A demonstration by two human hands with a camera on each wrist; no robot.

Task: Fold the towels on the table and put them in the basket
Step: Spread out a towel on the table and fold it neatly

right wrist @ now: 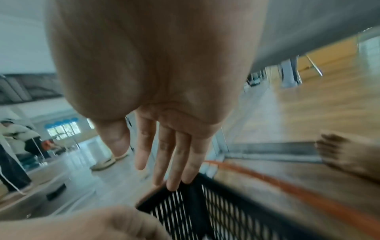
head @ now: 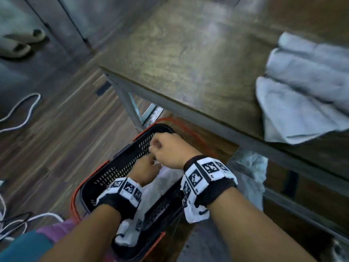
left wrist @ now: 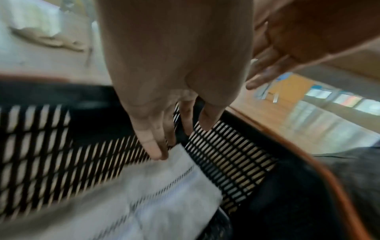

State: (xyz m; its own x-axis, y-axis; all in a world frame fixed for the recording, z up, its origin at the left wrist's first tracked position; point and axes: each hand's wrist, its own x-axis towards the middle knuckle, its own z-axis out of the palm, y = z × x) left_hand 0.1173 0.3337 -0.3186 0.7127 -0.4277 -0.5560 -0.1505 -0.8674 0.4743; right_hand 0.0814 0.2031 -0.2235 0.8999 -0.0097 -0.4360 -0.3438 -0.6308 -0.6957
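A black mesh basket with an orange rim stands on the floor beside the table. A folded white towel lies inside it. My left hand reaches down into the basket, and in the left wrist view its straight fingers touch the towel. My right hand hovers just above, near the basket's far end. In the right wrist view it is spread flat over the basket rim and holds nothing. Loose grey towels lie on the table's right side.
The table's metal leg stands just beyond the basket. White cables trail over the wooden floor at left, with slippers further off. Pale crumpled material sits under the table at right. A bare foot is beside the basket.
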